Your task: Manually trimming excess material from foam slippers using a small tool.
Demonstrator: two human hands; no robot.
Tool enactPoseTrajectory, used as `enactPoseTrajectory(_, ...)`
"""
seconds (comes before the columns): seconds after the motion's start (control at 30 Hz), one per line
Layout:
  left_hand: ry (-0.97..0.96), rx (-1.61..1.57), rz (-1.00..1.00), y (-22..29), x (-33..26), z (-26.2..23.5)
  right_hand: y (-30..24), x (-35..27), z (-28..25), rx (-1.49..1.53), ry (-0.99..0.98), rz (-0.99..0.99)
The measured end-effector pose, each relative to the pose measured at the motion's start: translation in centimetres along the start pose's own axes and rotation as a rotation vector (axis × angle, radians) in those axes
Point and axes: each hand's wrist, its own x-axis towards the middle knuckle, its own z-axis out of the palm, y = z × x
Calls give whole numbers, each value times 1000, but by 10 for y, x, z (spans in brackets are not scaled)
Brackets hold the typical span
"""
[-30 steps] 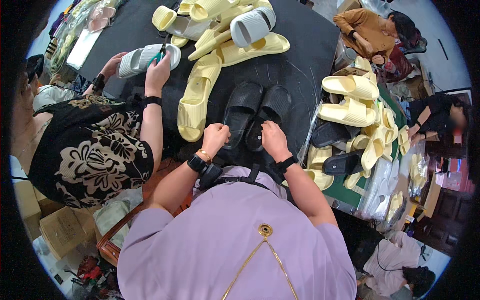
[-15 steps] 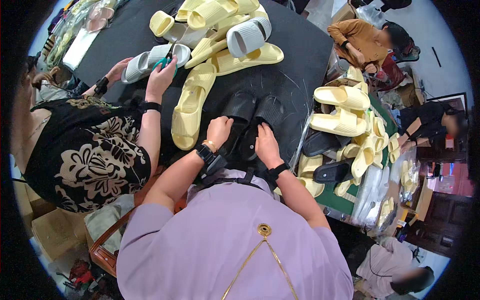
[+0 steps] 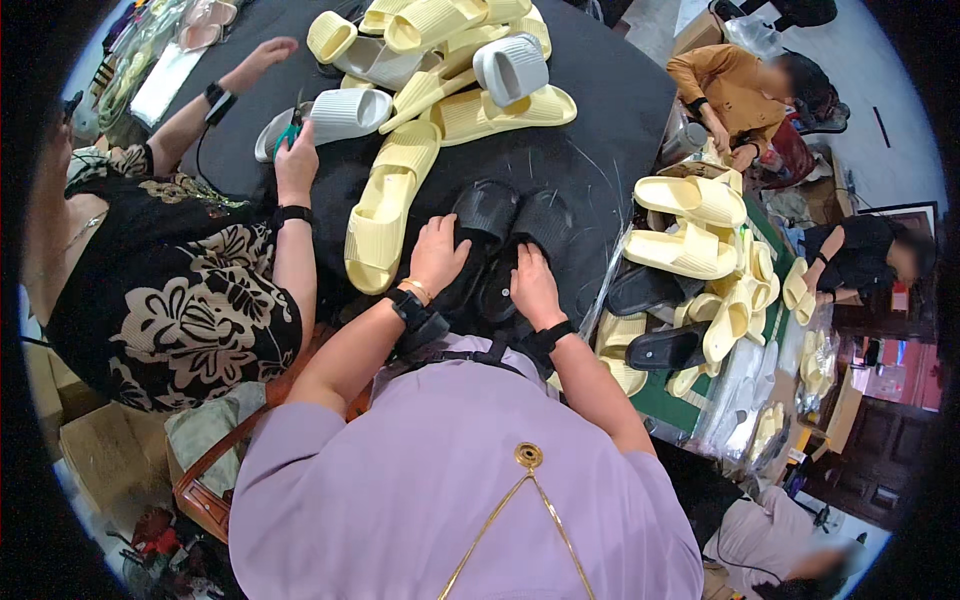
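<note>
Black and round, the work surface is carrying a heap of pale yellow slides and a few grey slides at its far side, with a single long yellow slide lying toward the near edge. At that near edge, the person in the lilac top is pressing both hands onto a pair of black slides lying side by side and touching. The left hand is resting palm down on the left slide, its fingers bent over the strap; the right hand is lying on the heel of the right slide, fingers curled against it; neither hand is lifting anything. To the left, a seated co-worker in a floral dress is holding a grey slide with a hand that also carries a small green tool. To the right, a green side stand is bearing more yellow slides and two black slides. Judged from this arrangement, the black pair is matched and aligned but not yet moved off the surface, and most of the heap appears unsorted.
</note>
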Motion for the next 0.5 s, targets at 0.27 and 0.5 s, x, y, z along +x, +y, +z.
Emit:
enactPoseTrajectory(0.27, -135, -78, -178, 6, 10, -6, 2, -3, -1, -11, 45, 14)
enactPoseTrajectory(0.5, -43, -65, -298, 3, 75, 14, -1, -2, -9, -27, 22, 25)
